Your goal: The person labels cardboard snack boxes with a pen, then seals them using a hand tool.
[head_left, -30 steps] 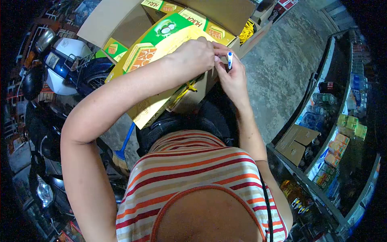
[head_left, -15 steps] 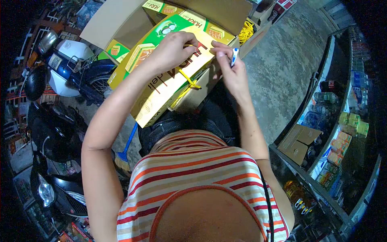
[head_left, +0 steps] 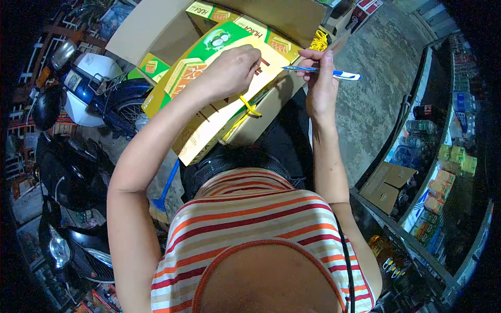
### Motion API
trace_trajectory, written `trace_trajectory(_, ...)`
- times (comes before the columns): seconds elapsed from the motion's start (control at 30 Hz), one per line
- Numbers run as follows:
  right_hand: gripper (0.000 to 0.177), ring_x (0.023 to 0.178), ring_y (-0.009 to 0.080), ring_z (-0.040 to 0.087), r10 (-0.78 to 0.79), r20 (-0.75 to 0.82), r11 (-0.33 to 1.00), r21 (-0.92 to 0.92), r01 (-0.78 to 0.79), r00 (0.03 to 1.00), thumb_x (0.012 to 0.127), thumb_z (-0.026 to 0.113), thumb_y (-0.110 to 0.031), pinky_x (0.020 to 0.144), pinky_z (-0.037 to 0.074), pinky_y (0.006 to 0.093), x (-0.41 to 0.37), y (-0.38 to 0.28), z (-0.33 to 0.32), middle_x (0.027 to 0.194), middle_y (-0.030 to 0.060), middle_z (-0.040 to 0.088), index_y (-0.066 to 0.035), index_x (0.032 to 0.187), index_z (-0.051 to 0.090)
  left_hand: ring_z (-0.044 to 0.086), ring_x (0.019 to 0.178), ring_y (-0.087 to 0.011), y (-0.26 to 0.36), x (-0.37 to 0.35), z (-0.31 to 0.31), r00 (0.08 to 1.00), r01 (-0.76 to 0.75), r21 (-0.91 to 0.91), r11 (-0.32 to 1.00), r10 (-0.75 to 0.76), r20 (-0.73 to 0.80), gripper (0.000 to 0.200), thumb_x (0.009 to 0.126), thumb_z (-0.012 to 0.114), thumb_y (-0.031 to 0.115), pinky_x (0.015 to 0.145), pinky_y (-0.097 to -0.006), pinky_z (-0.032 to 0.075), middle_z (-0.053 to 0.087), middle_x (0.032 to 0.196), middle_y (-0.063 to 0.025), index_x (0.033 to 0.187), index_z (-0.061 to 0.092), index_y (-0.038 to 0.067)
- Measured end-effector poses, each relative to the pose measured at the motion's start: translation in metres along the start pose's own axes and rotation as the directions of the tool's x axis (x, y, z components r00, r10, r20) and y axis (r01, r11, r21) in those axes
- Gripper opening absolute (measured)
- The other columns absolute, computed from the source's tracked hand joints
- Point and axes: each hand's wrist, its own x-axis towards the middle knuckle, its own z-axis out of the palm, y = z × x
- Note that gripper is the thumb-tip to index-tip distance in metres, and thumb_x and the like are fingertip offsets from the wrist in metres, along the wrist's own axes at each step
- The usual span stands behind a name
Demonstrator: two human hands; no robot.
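Observation:
My right hand [head_left: 321,91] grips a blue-and-white pen [head_left: 347,76] between thumb and fingers, its tip pointing left toward a yellow-green Hura snack box [head_left: 197,140]. Over the printed top of that box is my left hand [head_left: 234,72], fingers curled in; whether anything is pinched in them is hidden. A yellow cord [head_left: 250,107] loops out of the box's near edge, below the left hand. The Hura box lies tilted across an open cardboard carton [head_left: 284,21], with more boxes of the same brand inside.
Motorbikes [head_left: 86,86] stand at the left. Near my left elbow is a broom with a blue handle [head_left: 168,183]. Shelving with bottles and packs [head_left: 451,156] lines the right, a cut cardboard box [head_left: 387,185] on it. Yellow rope [head_left: 319,40] lies beyond the carton.
My right hand has moved right and away from the box edge, and the pen has swung from upright to nearly level, tip toward the box. The left hand has shifted slightly right.

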Motion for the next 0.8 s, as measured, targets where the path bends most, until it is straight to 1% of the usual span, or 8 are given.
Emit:
trace_trajectory(0.07,0.054,0.064,0.007,0.047,-0.004,-0.017,1.0,-0.002,0.004,1.0,0.105,0.031,-0.042,0.061,0.037,0.0235,0.0,0.0,-0.002,0.071,0.0005,0.057,0.0,0.099,0.063,0.061,0.088,-0.0337,0.001,0.004,0.0,0.994,-0.083,0.211,0.974,0.065,0.09,0.011,0.085,0.056,0.008,0.079,-0.0409,0.05,0.059,0.086,-0.0164,0.09,0.06,-0.001)
trace_trajectory(0.2,0.051,0.065,0.0067,0.047,-0.014,-0.02,1.0,-0.002,0.014,1.0,0.104,0.034,-0.041,0.061,0.036,0.0236,0.001,0.0,-0.007,0.072,0.0012,0.058,0.0,0.1,0.062,0.061,0.086,-0.0313,0.017,0.01,0.0,0.971,-0.241,0.398,0.885,0.219,0.101,0.013,0.08,0.059,0.008,0.075,-0.0375,0.053,0.06,0.085,-0.0149,0.089,0.062,-0.001)
trace_trajectory(0.3,0.05,0.065,0.0066,0.048,-0.022,-0.019,1.0,0.006,0.022,1.0,0.104,0.035,-0.041,0.061,0.036,0.0236,0.001,-0.001,-0.01,0.072,0.0016,0.059,0.001,0.1,0.062,0.061,0.083,-0.0224,0.03,0.018,0.006,0.884,-0.467,0.668,0.579,0.301,0.357,0.015,0.073,0.062,0.009,0.064,-0.0285,0.055,0.061,0.085,-0.0115,0.084,0.065,-0.001)
trace_trajectory(0.5,0.048,0.066,0.0068,0.048,-0.01,-0.04,1.0,0.023,0.011,0.999,0.104,0.035,-0.039,0.061,0.036,0.0235,0.001,0.003,-0.017,0.073,0.0016,0.058,0.0,0.1,0.062,0.06,0.083,-0.0224,0.033,0.018,0.02,0.884,-0.466,0.74,0.484,0.235,0.403,0.012,0.074,0.061,0.009,0.062,-0.028,0.055,0.061,0.085,-0.0107,0.08,0.065,0.0)
trace_trajectory(0.63,0.047,0.068,0.0072,0.049,-0.005,-0.007,1.0,0.009,0.005,1.0,0.105,0.035,-0.039,0.062,0.037,0.0236,-0.001,0.005,-0.017,0.075,0.0021,0.058,0.0,0.1,0.062,0.061,0.082,-0.0272,0.031,0.012,0.015,0.933,-0.36,0.698,0.619,0.214,0.291,0.013,0.075,0.061,0.006,0.067,-0.0327,0.055,0.061,0.085,-0.0135,0.085,0.064,-0.002)
trace_trajectory(0.7,0.043,0.07,0.0075,0.05,-0.003,0.013,1.0,0.013,0.003,1.0,0.104,0.038,-0.037,0.064,0.039,0.0235,-0.004,0.001,-0.013,0.077,0.0021,0.059,-0.001,0.101,0.061,0.061,0.085,-0.0326,0.018,0.008,0.0,0.981,-0.194,0.4,0.896,0.181,0.069,0.017,0.076,0.06,0.003,0.073,-0.0382,0.054,0.061,0.088,-0.0161,0.092,0.062,-0.002)
trace_trajectory(0.73,0.039,0.071,0.0079,0.052,0.003,0.02,1.0,0.013,-0.003,1.0,0.104,0.042,-0.035,0.066,0.04,0.0234,-0.006,0.0,-0.011,0.078,0.002,0.059,-0.001,0.101,0.061,0.061,0.09,-0.0345,0.01,0.006,-0.007,0.992,-0.124,0.199,0.972,0.117,0.051,0.018,0.081,0.061,0.003,0.079,-0.0408,0.051,0.062,0.092,-0.0177,0.098,0.059,-0.002)
trace_trajectory(0.8,0.033,0.075,0.0082,0.053,0.0,0.056,1.0,-0.006,0.001,0.998,0.102,0.048,-0.032,0.069,0.042,0.0233,-0.008,0.002,-0.008,0.08,0.002,0.06,-0.002,0.101,0.062,0.063,0.093,-0.0321,0.006,-0.005,-0.016,0.995,0.092,0.019,0.996,-0.092,0.029,0.021,0.084,0.063,0.009,0.08,-0.0389,0.051,0.064,0.096,-0.0175,0.103,0.06,-0.001)
